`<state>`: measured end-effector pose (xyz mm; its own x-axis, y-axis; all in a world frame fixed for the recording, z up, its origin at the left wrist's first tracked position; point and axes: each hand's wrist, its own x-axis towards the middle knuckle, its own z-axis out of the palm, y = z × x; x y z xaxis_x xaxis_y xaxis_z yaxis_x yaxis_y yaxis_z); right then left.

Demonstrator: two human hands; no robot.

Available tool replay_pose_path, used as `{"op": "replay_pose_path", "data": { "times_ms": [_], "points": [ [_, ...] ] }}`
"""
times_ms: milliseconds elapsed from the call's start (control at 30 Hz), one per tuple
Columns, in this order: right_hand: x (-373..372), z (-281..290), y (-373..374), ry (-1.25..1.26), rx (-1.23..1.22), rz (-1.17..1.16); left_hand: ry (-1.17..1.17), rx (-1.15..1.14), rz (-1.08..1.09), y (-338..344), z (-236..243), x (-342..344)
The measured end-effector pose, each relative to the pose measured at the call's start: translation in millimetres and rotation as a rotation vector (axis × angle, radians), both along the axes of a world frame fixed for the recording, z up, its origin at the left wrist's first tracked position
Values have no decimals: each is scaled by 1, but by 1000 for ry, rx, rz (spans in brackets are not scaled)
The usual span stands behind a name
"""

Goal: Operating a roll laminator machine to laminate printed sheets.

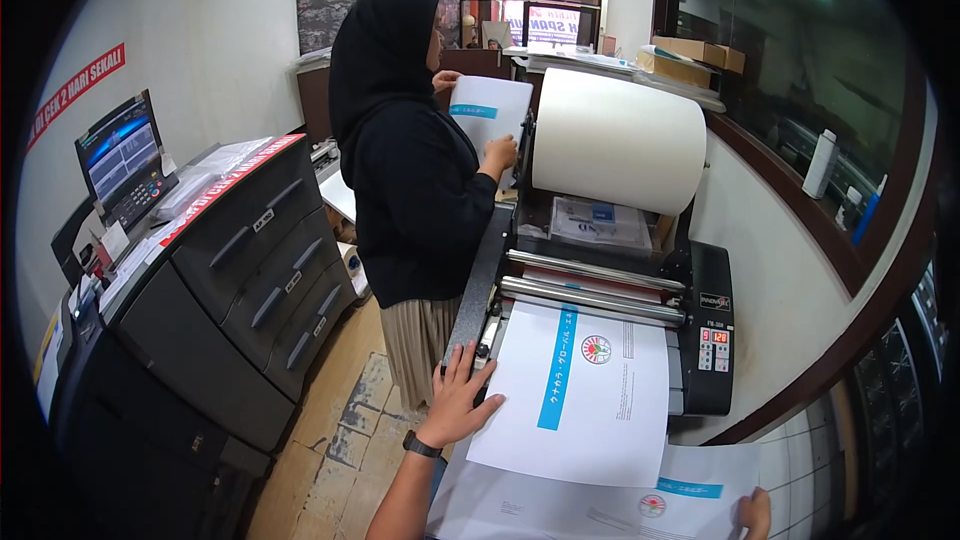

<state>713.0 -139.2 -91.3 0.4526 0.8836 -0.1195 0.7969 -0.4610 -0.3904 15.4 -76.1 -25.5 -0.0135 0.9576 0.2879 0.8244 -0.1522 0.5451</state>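
Observation:
A white printed sheet (600,400) with a blue band and a round emblem lies on the feed table of a roll laminator (708,380), its far end at the metal rollers (590,300). My left hand (458,402), fingers spread, rests at the sheet's left edge beside the machine's side rail. Low on the right, my right hand (754,514) grips the right edge of a second printed sheet (715,465), which is partly under the first. Most of that hand is cut off by the rim. Above the rollers sits a big roll of whitish film (620,140).
A person (410,190) in dark clothing stands left of the laminator, holding printed sheets (488,130). A large dark printer (240,270) with a screen (122,145) lines the left wall. On the right, a window ledge holds a white bottle (820,165). Boxes (690,52) stand behind the roll.

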Motion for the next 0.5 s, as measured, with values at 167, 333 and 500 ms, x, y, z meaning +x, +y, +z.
{"op": "replay_pose_path", "data": {
  "times_ms": [167, 333, 500],
  "points": [
    [60, 35, -18, -287, 253, -197, -22, 7, -6, -4, 0, 1],
    [28, 141, -37, -390, 372, -282, -11, 5, 8, -5, 2, 1],
    [41, 176, -47, -476, 474, -362, -30, 9, 10, -5, 1, 0]
  ]
}}
